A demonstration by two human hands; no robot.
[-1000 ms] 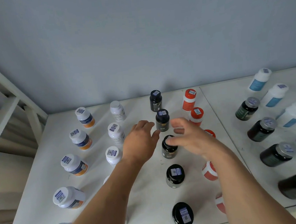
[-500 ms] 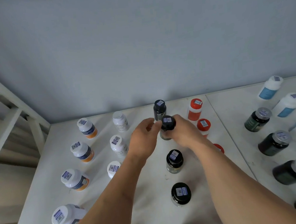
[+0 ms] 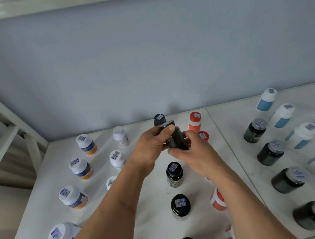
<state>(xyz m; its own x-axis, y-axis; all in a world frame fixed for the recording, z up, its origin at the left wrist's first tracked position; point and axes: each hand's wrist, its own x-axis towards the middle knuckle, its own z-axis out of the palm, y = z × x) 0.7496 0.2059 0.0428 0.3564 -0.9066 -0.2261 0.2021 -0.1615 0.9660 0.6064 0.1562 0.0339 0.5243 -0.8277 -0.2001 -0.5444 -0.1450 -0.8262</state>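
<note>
A small black bottle with a black cap is lifted off the white table and tilted, its cap pointing up and left. My left hand grips its upper part, thumb over the cap end. My right hand holds its lower end from the right. Much of the bottle is hidden by my fingers. Behind it stands another black bottle, and more of the same kind stand in a column toward me.
White bottles with orange bands stand in a column at left, plain white ones beside them, orange-red bottles right of the black column. A second table at right carries dark jars and blue-labelled white bottles. White railing at far left.
Both hands reached to the second black bottle in the column, took hold of it and lifted it off the table, tilting it. The camera view rose and moved closer.
</note>
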